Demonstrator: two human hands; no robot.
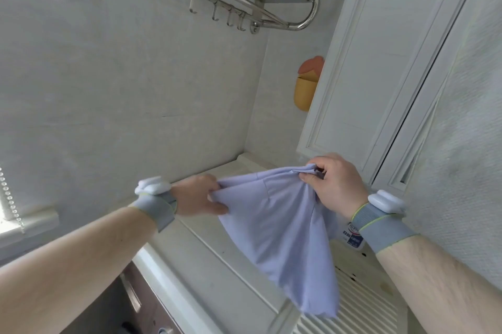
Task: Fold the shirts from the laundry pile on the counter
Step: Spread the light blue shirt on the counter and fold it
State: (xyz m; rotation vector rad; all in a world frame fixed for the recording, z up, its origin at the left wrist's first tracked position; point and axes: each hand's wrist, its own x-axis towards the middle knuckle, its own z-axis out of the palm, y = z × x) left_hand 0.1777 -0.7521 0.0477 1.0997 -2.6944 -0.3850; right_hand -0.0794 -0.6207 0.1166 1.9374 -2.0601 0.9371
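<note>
A light lavender-blue shirt (285,227) hangs in the air above the white counter (206,257). My left hand (198,195) grips one bunched edge of the shirt at its left. At the upper right, my right hand (334,184) pinches another gathered edge of it. The cloth drapes down between the hands, and its lower end hangs over a ribbed washboard surface (361,306). Both wrists wear grey bands with white devices. No laundry pile is in view.
A white bottle with a blue and red label (353,238) stands behind the shirt by my right wrist. White cabinet doors (380,75) rise at the right. A metal rack with hooks (244,7) hangs on the wall above. A yellow and orange holder (307,86) is stuck beside the cabinet.
</note>
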